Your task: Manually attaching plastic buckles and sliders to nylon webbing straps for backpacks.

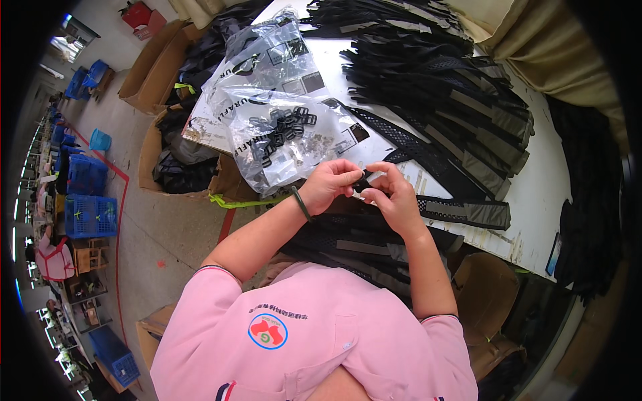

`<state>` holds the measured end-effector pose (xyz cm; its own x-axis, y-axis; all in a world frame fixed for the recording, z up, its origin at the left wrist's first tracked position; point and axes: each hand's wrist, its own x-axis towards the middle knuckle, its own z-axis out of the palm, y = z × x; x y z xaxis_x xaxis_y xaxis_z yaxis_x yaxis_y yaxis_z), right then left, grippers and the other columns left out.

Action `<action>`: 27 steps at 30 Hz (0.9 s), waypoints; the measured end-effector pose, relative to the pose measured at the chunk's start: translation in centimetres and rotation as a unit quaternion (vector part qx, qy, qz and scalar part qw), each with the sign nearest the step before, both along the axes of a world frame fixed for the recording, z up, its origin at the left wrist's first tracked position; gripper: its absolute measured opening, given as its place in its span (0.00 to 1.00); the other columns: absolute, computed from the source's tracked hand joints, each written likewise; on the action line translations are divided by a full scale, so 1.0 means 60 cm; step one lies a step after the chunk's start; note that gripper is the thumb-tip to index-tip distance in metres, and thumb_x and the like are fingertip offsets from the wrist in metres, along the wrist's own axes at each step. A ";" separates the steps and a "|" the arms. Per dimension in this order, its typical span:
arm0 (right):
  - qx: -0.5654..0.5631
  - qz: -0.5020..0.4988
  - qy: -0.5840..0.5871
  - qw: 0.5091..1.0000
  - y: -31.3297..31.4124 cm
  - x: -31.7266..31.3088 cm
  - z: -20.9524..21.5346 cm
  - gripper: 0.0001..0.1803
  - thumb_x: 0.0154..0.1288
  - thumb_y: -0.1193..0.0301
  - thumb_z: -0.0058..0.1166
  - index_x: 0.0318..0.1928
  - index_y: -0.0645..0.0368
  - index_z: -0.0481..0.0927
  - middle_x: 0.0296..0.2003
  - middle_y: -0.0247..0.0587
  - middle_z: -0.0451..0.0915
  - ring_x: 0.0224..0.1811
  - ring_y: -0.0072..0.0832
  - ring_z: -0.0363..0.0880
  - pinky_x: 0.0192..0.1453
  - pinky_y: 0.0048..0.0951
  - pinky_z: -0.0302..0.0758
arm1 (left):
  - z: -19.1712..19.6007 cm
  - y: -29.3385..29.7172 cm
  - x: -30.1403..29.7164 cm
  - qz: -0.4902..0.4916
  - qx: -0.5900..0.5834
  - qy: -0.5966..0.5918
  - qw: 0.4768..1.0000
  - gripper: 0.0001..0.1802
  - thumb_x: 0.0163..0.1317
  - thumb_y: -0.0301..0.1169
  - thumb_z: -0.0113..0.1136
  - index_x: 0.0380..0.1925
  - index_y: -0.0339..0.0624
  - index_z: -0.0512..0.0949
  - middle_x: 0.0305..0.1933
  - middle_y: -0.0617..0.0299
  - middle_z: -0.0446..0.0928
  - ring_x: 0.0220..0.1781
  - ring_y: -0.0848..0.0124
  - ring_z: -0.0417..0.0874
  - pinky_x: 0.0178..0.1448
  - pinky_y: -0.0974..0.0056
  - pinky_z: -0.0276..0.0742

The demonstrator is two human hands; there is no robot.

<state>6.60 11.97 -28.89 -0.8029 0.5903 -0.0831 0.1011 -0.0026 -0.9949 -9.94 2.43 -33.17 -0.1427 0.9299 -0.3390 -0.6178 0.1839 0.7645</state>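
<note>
My left hand (330, 186), with a dark green bangle (301, 204) at its wrist, pinches a small black buckle (362, 181) between thumb and fingers. My right hand (396, 199) grips the same small piece from the other side. Fingers cover most of it, and its exact shape is hard to make out. Just beyond my left hand lies a clear plastic bag (231, 110) with several black plastic slide buckles (284, 130) on it or in it. Beside my right hand a black mesh strap with a grey end (465, 212) lies along the table's near edge.
Black and grey straps (448, 100) are piled across the white table (535, 220). Cardboard boxes (150, 70) of dark fabric stand to the left. More dark straps (364, 244) hang over my lap. A chair (487, 287) stands at lower right; blue crates (91, 215) line the far left.
</note>
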 end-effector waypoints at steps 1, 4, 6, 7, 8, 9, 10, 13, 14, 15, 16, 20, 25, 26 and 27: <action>-0.001 0.000 -0.001 1.000 -0.001 -0.001 0.001 0.08 0.56 0.84 0.56 0.36 0.62 0.79 0.25 0.34 0.78 0.33 0.17 0.77 0.35 0.21 0.72 | 0.004 0.002 0.001 0.000 -0.001 -0.001 1.000 0.06 0.65 0.29 0.57 0.39 0.39 0.76 0.35 0.65 0.77 0.33 0.79 0.77 0.36 0.74 0.75; 0.152 0.014 0.021 0.988 0.001 -0.006 0.003 0.10 0.54 0.85 0.56 0.37 0.60 0.81 0.25 0.35 0.78 0.33 0.20 0.77 0.36 0.22 0.73 | 0.020 0.007 0.007 -0.001 -0.008 0.071 0.997 0.06 0.65 0.29 0.57 0.40 0.40 0.75 0.34 0.66 0.77 0.33 0.79 0.77 0.36 0.73 0.75; 0.331 -0.006 0.068 0.941 0.009 -0.005 -0.008 0.12 0.52 0.86 0.56 0.36 0.58 0.82 0.28 0.36 0.78 0.32 0.25 0.77 0.38 0.22 0.74 | 0.031 0.004 0.016 0.012 0.009 -0.144 0.990 0.07 0.64 0.30 0.58 0.40 0.42 0.74 0.34 0.67 0.77 0.32 0.80 0.77 0.36 0.74 0.75; 0.331 -0.006 0.067 0.941 0.009 -0.005 -0.013 0.12 0.52 0.86 0.56 0.36 0.58 0.82 0.28 0.36 0.78 0.32 0.25 0.77 0.38 0.22 0.74 | 0.030 0.003 0.020 0.012 0.009 -0.144 0.990 0.07 0.64 0.30 0.58 0.40 0.42 0.74 0.34 0.67 0.77 0.32 0.80 0.77 0.36 0.74 0.75; 0.327 -0.033 0.074 0.941 0.008 -0.006 -0.019 0.12 0.52 0.86 0.56 0.35 0.58 0.82 0.29 0.37 0.77 0.32 0.27 0.77 0.38 0.22 0.74 | 0.028 0.003 0.025 0.020 0.017 -0.127 0.992 0.07 0.64 0.30 0.58 0.39 0.42 0.73 0.33 0.67 0.76 0.32 0.80 0.77 0.36 0.74 0.75; 0.324 -0.061 0.080 0.941 0.007 -0.006 -0.021 0.12 0.51 0.87 0.56 0.35 0.58 0.82 0.30 0.37 0.76 0.31 0.29 0.77 0.39 0.22 0.74 | 0.028 0.003 0.029 0.028 0.025 -0.110 0.993 0.07 0.65 0.31 0.58 0.39 0.43 0.72 0.33 0.67 0.76 0.32 0.80 0.77 0.36 0.74 0.75; 0.323 -0.060 0.080 0.941 0.005 -0.007 -0.018 0.12 0.51 0.87 0.56 0.35 0.58 0.82 0.30 0.37 0.76 0.31 0.29 0.77 0.39 0.22 0.74 | 0.029 0.005 0.034 0.028 0.024 -0.110 0.993 0.07 0.65 0.31 0.58 0.39 0.43 0.72 0.33 0.67 0.76 0.32 0.80 0.77 0.36 0.74 0.75; 0.327 -0.091 0.104 0.935 -0.003 -0.003 -0.009 0.10 0.50 0.83 0.60 0.34 0.58 0.82 0.29 0.34 0.76 0.26 0.28 0.73 0.38 0.26 0.70 | 0.034 0.010 0.041 0.048 0.033 0.047 0.997 0.06 0.65 0.31 0.58 0.38 0.43 0.72 0.33 0.67 0.76 0.32 0.81 0.77 0.36 0.74 0.74; 0.182 -0.064 0.112 0.975 -0.005 0.001 -0.010 0.09 0.51 0.83 0.60 0.34 0.59 0.81 0.29 0.32 0.75 0.27 0.23 0.72 0.36 0.22 0.69 | 0.030 0.012 0.040 0.058 0.040 0.070 0.995 0.06 0.65 0.31 0.58 0.37 0.43 0.72 0.33 0.67 0.76 0.32 0.81 0.77 0.36 0.74 0.75; 0.033 -0.036 0.118 0.992 -0.006 0.003 -0.010 0.09 0.52 0.83 0.61 0.35 0.61 0.80 0.28 0.30 0.75 0.27 0.17 0.71 0.35 0.19 0.69 | 0.029 0.013 0.039 0.068 0.047 0.093 0.992 0.06 0.65 0.31 0.58 0.36 0.43 0.72 0.33 0.67 0.76 0.33 0.81 0.77 0.37 0.73 0.75; 0.033 -0.037 0.118 0.992 -0.004 0.004 -0.006 0.09 0.52 0.83 0.61 0.35 0.61 0.80 0.28 0.30 0.75 0.27 0.17 0.71 0.35 0.19 0.69 | 0.031 0.012 0.040 0.066 0.047 0.093 0.992 0.06 0.65 0.31 0.58 0.36 0.43 0.72 0.33 0.67 0.76 0.33 0.81 0.77 0.37 0.73 0.75; -0.158 -0.041 0.053 0.985 -0.002 0.000 -0.001 0.13 0.52 0.82 0.62 0.37 0.60 0.72 0.28 0.27 0.72 0.28 0.11 0.69 0.33 0.13 0.68 | 0.044 0.009 0.042 0.104 0.068 0.114 0.986 0.06 0.60 0.26 0.62 0.33 0.39 0.73 0.32 0.64 0.78 0.33 0.78 0.79 0.38 0.71 0.77; -0.198 -0.099 0.086 0.971 -0.009 -0.003 0.005 0.15 0.51 0.83 0.63 0.31 0.56 0.69 0.25 0.24 0.70 0.27 0.10 0.67 0.32 0.13 0.66 | 0.044 0.006 0.045 0.111 0.091 0.136 0.980 0.06 0.58 0.24 0.64 0.31 0.38 0.76 0.32 0.62 0.79 0.34 0.78 0.79 0.40 0.72 0.77; -0.199 -0.100 0.086 0.971 -0.011 -0.004 0.004 0.15 0.51 0.83 0.63 0.31 0.56 0.69 0.25 0.24 0.70 0.27 0.10 0.67 0.32 0.13 0.66 | 0.042 0.005 0.046 0.113 0.100 0.157 0.976 0.05 0.57 0.23 0.64 0.31 0.38 0.76 0.33 0.62 0.80 0.34 0.78 0.79 0.40 0.72 0.77; -0.197 -0.106 0.086 0.971 -0.013 -0.005 0.001 0.15 0.51 0.83 0.62 0.31 0.56 0.68 0.25 0.24 0.70 0.26 0.10 0.67 0.32 0.13 0.66 | 0.040 0.004 0.046 0.114 0.108 0.178 0.971 0.05 0.57 0.23 0.65 0.31 0.38 0.77 0.33 0.63 0.80 0.35 0.78 0.79 0.40 0.72 0.77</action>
<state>6.31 11.21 -28.84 -0.6885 0.6936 -0.2118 -0.1099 -0.3885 -0.9149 -7.15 2.67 -30.75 -0.4260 0.9042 -0.0302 -0.3130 -0.1159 0.9427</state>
